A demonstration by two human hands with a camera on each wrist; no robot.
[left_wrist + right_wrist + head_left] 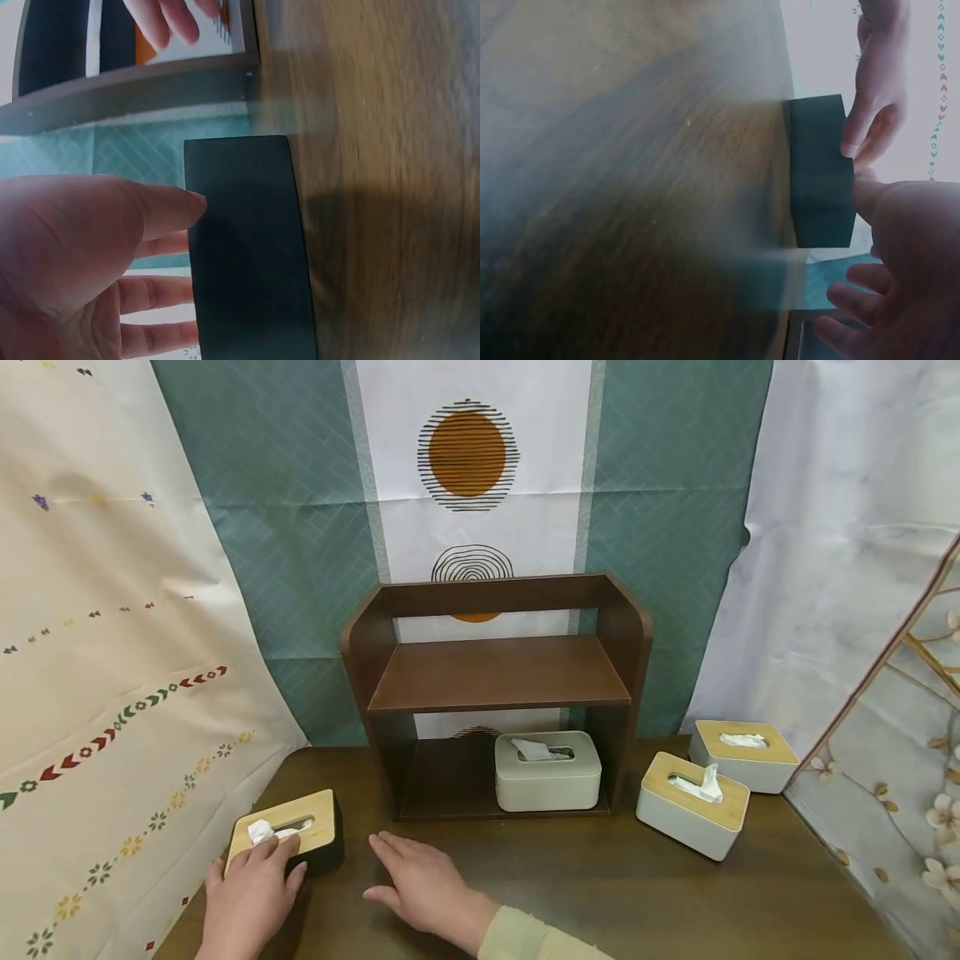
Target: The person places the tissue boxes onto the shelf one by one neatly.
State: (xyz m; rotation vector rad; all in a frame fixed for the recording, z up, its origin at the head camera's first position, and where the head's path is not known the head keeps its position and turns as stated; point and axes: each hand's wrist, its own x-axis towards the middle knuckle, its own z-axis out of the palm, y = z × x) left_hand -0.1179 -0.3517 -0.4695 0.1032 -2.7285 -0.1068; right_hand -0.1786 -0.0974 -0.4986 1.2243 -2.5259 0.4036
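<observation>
A black tissue box (326,852) with a light wooden lid and a white tissue poking from its slot stands on the table at the left. My left hand (251,893) rests on the near part of its lid, fingers extended over the top; in the left wrist view the thumb (176,208) touches the upper edge of the dark box side (244,247). My right hand (423,881) hovers to the right of this box, holding nothing, fingers straight and thumb apart. In the right wrist view this hand (900,255) overlaps the box edge.
Behind stands a dark brown two-tier shelf (498,672). A grey tissue box (547,785) sits at the right of its lower tier. Two white tissue boxes with wooden lids, one nearer (682,822) and one farther (750,772), stand right of the shelf. Patterned cloths hang around the table (600,893).
</observation>
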